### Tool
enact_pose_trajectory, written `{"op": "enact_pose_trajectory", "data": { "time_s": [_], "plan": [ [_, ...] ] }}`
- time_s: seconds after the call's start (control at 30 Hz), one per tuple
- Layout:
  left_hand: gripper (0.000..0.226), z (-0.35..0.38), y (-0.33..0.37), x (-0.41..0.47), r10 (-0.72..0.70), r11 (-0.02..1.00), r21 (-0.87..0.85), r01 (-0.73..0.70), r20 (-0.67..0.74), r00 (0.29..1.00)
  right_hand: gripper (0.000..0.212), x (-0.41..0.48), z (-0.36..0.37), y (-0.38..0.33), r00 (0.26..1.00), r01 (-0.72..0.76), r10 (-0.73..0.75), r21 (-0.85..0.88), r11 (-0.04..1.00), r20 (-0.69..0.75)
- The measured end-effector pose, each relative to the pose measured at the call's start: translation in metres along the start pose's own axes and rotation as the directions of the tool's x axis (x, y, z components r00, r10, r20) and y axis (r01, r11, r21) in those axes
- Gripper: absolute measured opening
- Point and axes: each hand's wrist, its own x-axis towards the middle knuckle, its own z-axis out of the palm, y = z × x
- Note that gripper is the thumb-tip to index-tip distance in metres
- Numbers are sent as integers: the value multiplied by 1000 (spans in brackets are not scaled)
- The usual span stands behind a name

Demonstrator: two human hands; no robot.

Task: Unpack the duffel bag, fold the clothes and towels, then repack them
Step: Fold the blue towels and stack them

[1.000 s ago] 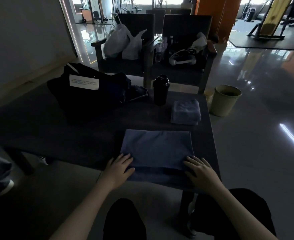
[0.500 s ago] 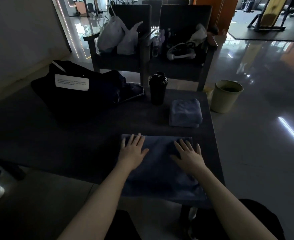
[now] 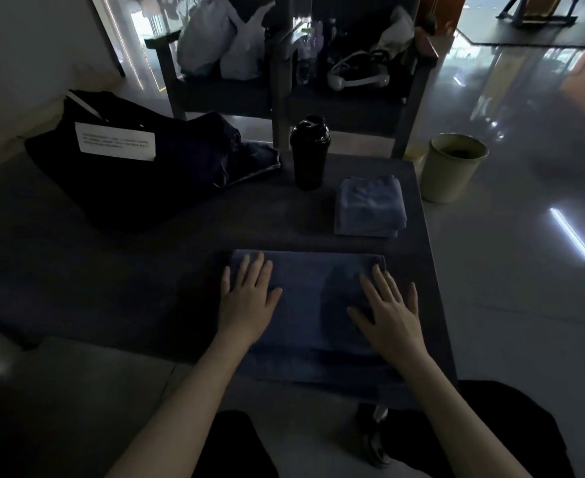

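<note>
Two towels (image 3: 308, 288) (image 3: 370, 205), one duffel bag (image 3: 129, 188), one bottle (image 3: 310, 157), one bin (image 3: 451, 174), two hands (image 3: 249, 301) (image 3: 389, 320).

Gym lounge: exercise rack (image 3: 539, 10) on mat (image 3: 532, 37), glossy floor (image 3: 525, 288); shaker bottle (image 3: 310, 153), duffel bag (image 3: 139, 181) on table (image 3: 129, 270).

The print on the white label (image 3: 115, 142) on my duffel bag (image 3: 180, 181) is too small to read, its inside is lost in darkness, and my left hand (image 3: 246, 301) and right hand (image 3: 392, 319) hide patches of the towel (image 3: 304, 281) by the table (image 3: 77, 270)'s near edge.
</note>
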Motion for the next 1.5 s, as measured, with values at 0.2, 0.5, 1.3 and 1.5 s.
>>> {"op": "enact_pose_trajectory", "data": {
  "time_s": [0.2,0.5,1.3,1.5],
  "plan": [
    [83,8,-8,-41,66,997,-48,-61,104,992,91,-51,11,-3,998,22,-24,39,999,61],
    [88,14,-39,-101,274,961,-34,-273,59,960,67,-88,11,-12,996,56,-52,73,996,-66],
    [11,-27,-57,-87,-87,793,-602,89,33,996,16,-88,-20,21,991,-24,87,495,868,-105],
    [16,-30,-56,-77,-256,612,-750,252,114,960,27,-68,-27,-1,945,-161,265,434,887,-193]
  ]
}}
